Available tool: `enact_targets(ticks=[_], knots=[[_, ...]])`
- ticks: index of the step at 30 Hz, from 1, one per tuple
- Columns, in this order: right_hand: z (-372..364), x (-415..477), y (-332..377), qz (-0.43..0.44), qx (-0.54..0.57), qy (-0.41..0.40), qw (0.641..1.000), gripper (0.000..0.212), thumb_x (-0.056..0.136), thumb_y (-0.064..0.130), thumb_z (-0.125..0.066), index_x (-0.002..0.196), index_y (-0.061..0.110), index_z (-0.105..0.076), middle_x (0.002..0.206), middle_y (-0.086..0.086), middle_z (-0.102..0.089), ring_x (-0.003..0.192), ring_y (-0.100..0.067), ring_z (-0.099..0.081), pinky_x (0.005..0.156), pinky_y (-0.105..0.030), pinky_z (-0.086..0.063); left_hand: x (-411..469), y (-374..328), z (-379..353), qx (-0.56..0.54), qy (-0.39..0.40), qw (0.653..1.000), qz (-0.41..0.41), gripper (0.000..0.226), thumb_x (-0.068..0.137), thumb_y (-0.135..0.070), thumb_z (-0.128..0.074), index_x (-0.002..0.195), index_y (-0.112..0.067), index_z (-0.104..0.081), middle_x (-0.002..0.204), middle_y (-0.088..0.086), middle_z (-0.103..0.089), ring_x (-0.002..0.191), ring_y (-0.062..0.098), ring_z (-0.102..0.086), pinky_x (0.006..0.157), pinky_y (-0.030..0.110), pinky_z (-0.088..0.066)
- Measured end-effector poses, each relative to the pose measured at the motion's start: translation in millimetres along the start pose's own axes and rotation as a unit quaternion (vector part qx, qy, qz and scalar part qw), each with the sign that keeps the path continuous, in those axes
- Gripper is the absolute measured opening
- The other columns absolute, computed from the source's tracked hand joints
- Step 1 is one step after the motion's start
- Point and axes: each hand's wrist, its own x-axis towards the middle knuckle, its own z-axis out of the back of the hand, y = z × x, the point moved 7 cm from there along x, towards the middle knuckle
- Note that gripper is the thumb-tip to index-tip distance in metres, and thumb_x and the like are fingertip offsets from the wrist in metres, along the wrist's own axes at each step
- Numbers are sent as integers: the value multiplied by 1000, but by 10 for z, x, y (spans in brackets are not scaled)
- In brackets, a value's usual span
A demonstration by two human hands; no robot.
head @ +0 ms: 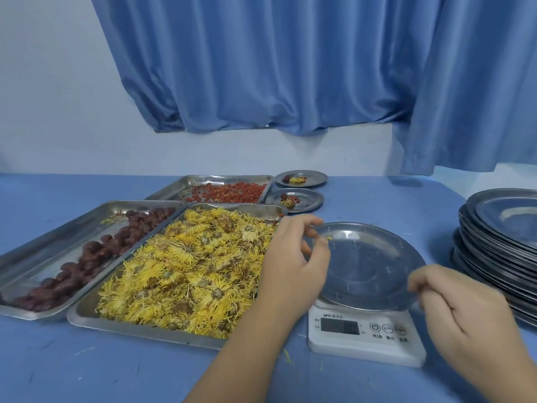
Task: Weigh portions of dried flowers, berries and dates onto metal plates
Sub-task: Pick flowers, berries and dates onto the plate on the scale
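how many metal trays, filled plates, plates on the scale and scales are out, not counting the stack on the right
rectangular trays: 3 (dates tray, flower tray, berry tray)
filled plates: 2 (far plate, near plate)
empty plate on the scale: 1
scale: 1
total: 7

Single head-worn wide-angle view, looking forward and down across table (pixel 72 370) toward curtain (pixel 290 68) and wall. Close range: hands and scale (pixel 366 333) in lower frame, trays left, plate stack cut off at right edge. Edges bowed by lens.
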Motion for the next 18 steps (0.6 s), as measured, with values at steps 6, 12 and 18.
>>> enact_targets(ticks=[6,12,18], knots=[[-42,81,-130,-19,4,-1,1000,24,72,26,-34,63,22,-56,57,12,-54,62,-13,-48,55,-26,-36,474,226,388,169,47,983,53,16,92,-27,-53,102,-40,-57,107,-18,-54,89,-9,-52,65,11,-38],[-158,98,-129,10,5,30,999,23,71,25,-35,62,22,-55,54,11,-50,56,-12,-45,55,-28,-37,963,708,451,438,295,847,65,59,86,4,-54,134,-30,-55,144,1,-50,122,19,-53,96,35,-47],[-166,80,-141,16,11,47,999,21,72,25,-34,62,24,-52,55,11,-49,52,-9,-44,53,-29,-38,957,1035,392,482,396,779,68,40,87,-19,-67,125,-29,-61,125,-2,-62,100,13,-55,84,28,-43]])
